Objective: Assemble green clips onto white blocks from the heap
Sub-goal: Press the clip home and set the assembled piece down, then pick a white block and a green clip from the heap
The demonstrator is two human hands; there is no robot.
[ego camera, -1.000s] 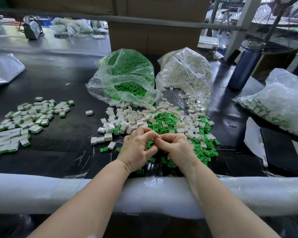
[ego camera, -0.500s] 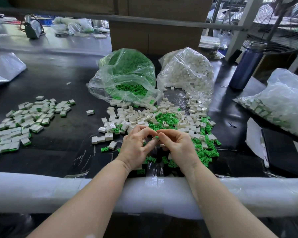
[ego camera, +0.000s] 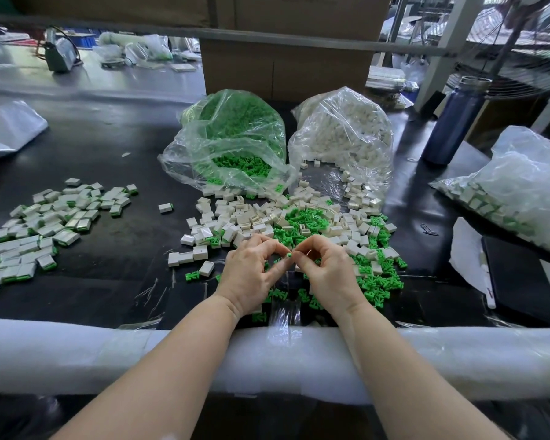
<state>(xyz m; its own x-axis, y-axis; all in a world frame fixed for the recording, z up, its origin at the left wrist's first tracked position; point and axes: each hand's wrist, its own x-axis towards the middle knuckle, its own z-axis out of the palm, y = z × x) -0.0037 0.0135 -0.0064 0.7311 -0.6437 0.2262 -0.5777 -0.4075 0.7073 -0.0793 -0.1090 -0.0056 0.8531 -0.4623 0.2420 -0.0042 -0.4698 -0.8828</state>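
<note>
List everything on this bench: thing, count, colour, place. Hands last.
mixed heap: many loose parts, white blocks and green clips, centre, beyond the hands
finished pile: many, white with green edges, left
bag of clips: one, clear with green contents, centre back
bag of blocks: one, clear with white contents, right of the green bag
bag of finished pieces: one, clear, far right
bottle: one, dark blue, right back
cardboard box: one, brown, behind the bags
foam rail: one, white, near edge
left hand: pinches a small green piece
right hand: pinches the same piece

Glossy black table [ego camera: 108, 154], crinkled clear-plastic bags [ego camera: 235, 147]
</note>
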